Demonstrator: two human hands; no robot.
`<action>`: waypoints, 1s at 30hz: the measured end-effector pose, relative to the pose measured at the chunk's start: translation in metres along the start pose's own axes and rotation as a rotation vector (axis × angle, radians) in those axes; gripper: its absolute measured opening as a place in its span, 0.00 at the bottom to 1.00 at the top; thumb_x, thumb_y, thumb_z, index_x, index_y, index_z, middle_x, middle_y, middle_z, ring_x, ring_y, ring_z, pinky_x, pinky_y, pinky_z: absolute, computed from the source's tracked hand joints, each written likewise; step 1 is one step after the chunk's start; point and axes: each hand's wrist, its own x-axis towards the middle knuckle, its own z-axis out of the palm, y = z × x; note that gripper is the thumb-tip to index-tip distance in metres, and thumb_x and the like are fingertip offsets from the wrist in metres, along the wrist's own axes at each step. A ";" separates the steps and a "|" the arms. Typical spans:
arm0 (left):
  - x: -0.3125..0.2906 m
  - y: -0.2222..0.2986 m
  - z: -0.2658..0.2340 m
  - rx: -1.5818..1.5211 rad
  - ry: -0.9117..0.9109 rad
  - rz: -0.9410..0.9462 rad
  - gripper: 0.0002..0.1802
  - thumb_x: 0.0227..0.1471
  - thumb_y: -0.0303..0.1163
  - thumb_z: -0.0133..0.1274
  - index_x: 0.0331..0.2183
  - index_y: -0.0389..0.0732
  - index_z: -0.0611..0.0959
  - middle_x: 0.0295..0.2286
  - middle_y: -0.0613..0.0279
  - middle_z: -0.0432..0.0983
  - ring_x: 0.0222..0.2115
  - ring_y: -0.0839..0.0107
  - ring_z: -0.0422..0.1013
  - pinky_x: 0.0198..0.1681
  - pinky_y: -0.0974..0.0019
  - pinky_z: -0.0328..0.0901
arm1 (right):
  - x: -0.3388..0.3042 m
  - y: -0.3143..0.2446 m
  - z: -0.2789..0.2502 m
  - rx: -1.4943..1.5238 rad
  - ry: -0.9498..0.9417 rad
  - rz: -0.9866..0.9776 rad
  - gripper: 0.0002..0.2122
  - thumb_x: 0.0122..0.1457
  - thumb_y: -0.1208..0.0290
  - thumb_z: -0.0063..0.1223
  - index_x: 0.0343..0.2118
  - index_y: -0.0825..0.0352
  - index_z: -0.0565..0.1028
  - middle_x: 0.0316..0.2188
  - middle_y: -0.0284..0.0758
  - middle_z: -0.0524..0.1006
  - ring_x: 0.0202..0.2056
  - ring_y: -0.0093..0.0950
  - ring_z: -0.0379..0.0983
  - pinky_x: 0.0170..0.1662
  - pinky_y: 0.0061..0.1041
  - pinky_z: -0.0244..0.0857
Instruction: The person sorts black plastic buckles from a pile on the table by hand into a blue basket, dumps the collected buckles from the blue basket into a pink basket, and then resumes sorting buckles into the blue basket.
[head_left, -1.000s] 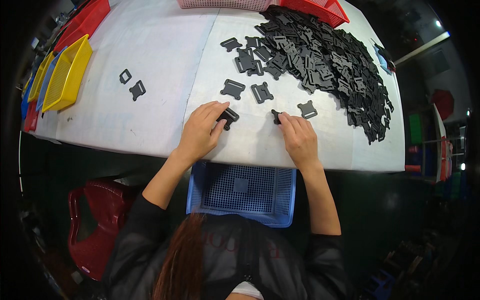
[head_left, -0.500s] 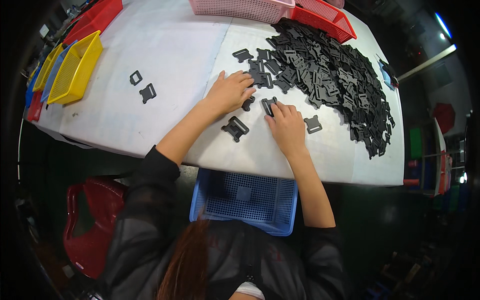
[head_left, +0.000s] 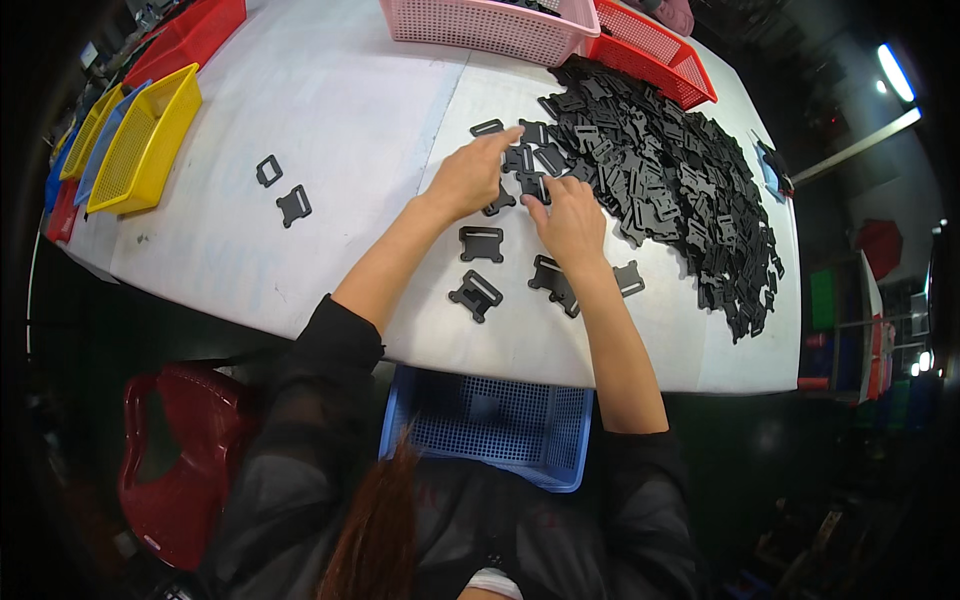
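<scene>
Flat black plastic buckle pieces lie spread in front of a big heap of the same kind point(head_left: 665, 190). My left hand point(head_left: 465, 182) reaches in with its index finger stretched out to a buckle piece point(head_left: 533, 131) beside the heap, holding nothing. Just right of it, my right hand point(head_left: 573, 222) has its thumb and fingers apart, the fingertips at another buckle piece point(head_left: 531, 184). Nearer me lie a slotted buckle piece point(head_left: 482, 244), a tilted one point(head_left: 476, 297) and some pieces point(head_left: 553, 281) partly behind my right forearm.
Two loose black pieces point(head_left: 294, 205) lie on the white tabletop point(head_left: 330, 110) at left. Yellow baskets point(head_left: 150, 140) line the left edge. Pink point(head_left: 490, 30) and red point(head_left: 655, 50) baskets stand at the back. A blue basket point(head_left: 485, 420) sits below the front edge, a red chair point(head_left: 190, 460) at lower left.
Both hands have moved farther toward the heap. Several buckle pieces now lie nearer me, below my hands. The whole view has shifted slightly.
</scene>
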 end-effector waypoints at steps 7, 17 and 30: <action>-0.008 -0.002 -0.017 0.042 -0.184 -0.164 0.27 0.45 0.18 0.41 0.50 0.41 0.73 0.40 0.54 0.77 0.44 0.57 0.71 0.49 0.60 0.64 | 0.000 -0.007 0.013 -0.350 -0.115 -0.165 0.10 0.52 0.68 0.54 0.33 0.70 0.75 0.25 0.37 0.76 0.31 0.33 0.74 0.32 0.29 0.70; 0.001 -0.045 -0.042 -0.218 0.119 -0.263 0.18 0.60 0.38 0.41 0.41 0.40 0.82 0.35 0.58 0.79 0.36 0.69 0.72 0.42 0.68 0.66 | 0.053 -0.007 0.004 0.048 -0.192 0.183 0.17 0.48 0.57 0.61 0.31 0.69 0.79 0.32 0.41 0.78 0.35 0.40 0.75 0.38 0.37 0.68; 0.004 -0.054 -0.019 -0.290 0.350 -0.194 0.17 0.55 0.36 0.45 0.44 0.39 0.79 0.41 0.56 0.76 0.36 0.63 0.73 0.41 0.63 0.66 | 0.041 -0.030 -0.008 0.052 -0.123 -0.024 0.16 0.46 0.61 0.65 0.33 0.64 0.72 0.30 0.35 0.72 0.37 0.35 0.71 0.35 0.35 0.63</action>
